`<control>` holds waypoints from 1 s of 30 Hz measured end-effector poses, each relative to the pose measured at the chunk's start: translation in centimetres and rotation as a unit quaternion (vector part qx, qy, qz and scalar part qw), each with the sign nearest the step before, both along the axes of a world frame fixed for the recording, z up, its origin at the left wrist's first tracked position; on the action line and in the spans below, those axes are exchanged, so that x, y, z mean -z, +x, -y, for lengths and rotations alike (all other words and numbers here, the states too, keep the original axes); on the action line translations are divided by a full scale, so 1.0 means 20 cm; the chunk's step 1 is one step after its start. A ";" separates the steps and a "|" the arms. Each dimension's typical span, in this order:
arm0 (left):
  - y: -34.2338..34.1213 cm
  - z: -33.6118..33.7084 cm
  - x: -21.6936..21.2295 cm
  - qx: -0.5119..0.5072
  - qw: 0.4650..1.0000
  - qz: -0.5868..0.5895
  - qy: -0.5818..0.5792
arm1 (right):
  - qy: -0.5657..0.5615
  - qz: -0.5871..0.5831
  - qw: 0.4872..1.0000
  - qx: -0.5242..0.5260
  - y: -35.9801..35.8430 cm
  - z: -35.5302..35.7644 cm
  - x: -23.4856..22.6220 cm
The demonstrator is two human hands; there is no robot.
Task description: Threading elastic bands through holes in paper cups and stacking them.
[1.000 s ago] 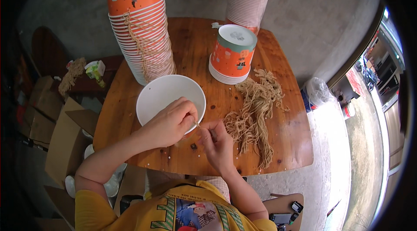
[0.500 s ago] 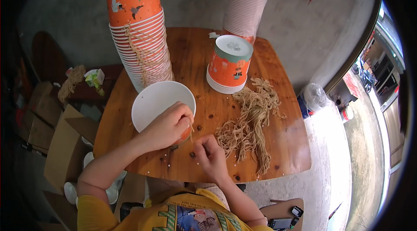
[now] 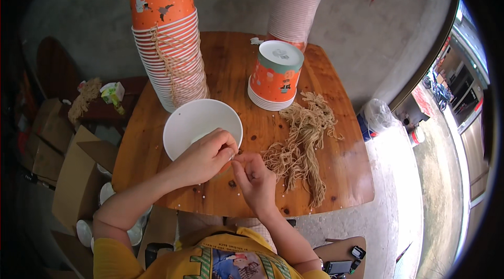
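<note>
Both of your hands meet at the near rim of the white paper bowl (image 3: 202,124) on the worktop (image 3: 231,69), left hand (image 3: 203,157) pinched on that rim, right hand (image 3: 254,176) closed beside it, the heap of twine (image 3: 302,145) within easy reach.

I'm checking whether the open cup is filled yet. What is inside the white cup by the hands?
The white cup shows only a bare white inside. The left hand covers its near rim, touching the right hand, so that part is hidden.
</note>
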State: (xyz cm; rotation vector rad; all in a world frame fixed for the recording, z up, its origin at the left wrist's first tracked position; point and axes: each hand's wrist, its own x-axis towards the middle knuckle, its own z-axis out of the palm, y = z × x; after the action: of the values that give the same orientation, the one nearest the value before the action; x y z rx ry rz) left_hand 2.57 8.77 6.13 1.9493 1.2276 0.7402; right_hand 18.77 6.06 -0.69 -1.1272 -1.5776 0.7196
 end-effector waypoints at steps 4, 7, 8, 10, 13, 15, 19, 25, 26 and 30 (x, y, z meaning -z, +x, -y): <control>-0.02 0.00 0.05 0.020 0.998 0.000 0.053 | -0.008 0.000 1.000 -0.005 0.00 0.01 -0.02; -0.02 0.00 0.04 0.011 0.999 0.008 0.045 | -0.024 -0.033 0.999 0.006 0.01 0.02 -0.02; -0.02 0.00 0.03 0.004 1.000 0.010 0.012 | -0.034 -0.036 0.999 -0.004 0.01 0.02 0.00; -0.01 0.01 0.01 -0.003 1.000 0.012 -0.020 | -0.043 -0.039 0.998 -0.012 0.01 0.02 0.01; -0.01 0.01 -0.01 -0.005 0.999 0.005 -0.051 | -0.017 -0.014 1.000 0.002 0.00 0.01 0.00; -0.01 0.02 0.00 -0.011 0.997 0.034 -0.072 | -0.046 -0.025 0.999 -0.005 0.00 0.01 -0.01; -0.02 0.03 0.00 0.028 0.999 0.015 0.025 | -0.037 -0.053 0.998 -0.004 0.00 0.01 0.01; -0.01 0.06 -0.01 0.044 0.996 -0.035 0.063 | -0.088 -0.182 0.978 -0.045 0.00 0.02 0.01; -0.01 0.06 -0.01 0.038 0.994 -0.040 0.091 | -0.090 -0.213 0.971 -0.057 0.00 0.02 0.01; -0.01 0.07 0.00 0.027 0.989 -0.051 0.135 | -0.083 -0.217 0.971 -0.057 0.00 0.03 0.03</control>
State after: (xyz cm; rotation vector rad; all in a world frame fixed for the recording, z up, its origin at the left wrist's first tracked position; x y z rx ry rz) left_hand 2.40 7.29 6.13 2.2566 1.1787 0.8213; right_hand 18.69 5.47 -1.20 -0.9227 -1.2320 1.1108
